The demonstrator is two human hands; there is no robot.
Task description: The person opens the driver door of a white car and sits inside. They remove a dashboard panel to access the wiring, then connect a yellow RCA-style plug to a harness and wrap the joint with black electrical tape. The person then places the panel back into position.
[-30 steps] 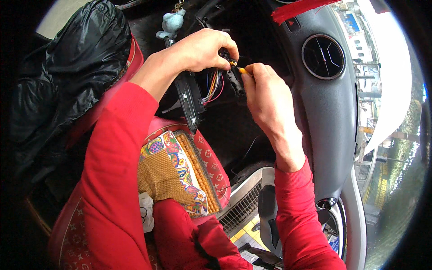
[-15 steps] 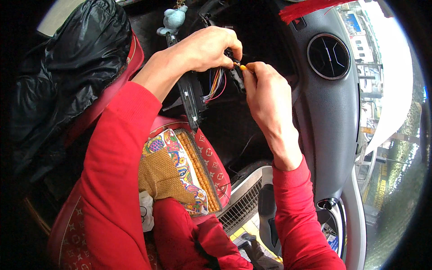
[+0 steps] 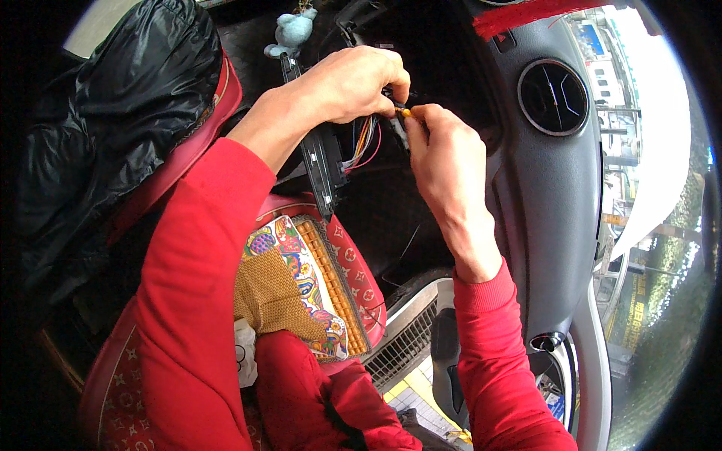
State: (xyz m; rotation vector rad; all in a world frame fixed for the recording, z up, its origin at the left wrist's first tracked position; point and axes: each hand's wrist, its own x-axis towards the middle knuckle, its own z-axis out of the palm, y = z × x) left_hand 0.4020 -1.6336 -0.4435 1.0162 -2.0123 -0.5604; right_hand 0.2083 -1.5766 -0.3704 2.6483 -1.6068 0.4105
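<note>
My left hand [image 3: 361,86] is curled round a small black piece in the upper middle, mostly hidden by its fingers. My right hand [image 3: 447,161] pinches a small orange-yellow piece [image 3: 407,113] at the left hand's fingertips; whether the two pieces touch is hard to tell. Below my fingers, thin coloured wires [image 3: 361,143] run down beside a long black trim panel [image 3: 322,173], which hangs loose at a slant.
A red patterned seat [image 3: 353,255] holds cushions and mats [image 3: 278,293]. Black glossy fabric [image 3: 113,128] covers the left side. A pale blue bear charm [image 3: 289,34] hangs above. The dashboard [image 3: 545,225] with a round vent [image 3: 551,98] and windshield fill the right.
Both hands have shifted slightly, the left one rightward; the yellow piece now sits right at my left fingertips. The scene around them has drifted slightly right in the view.
</note>
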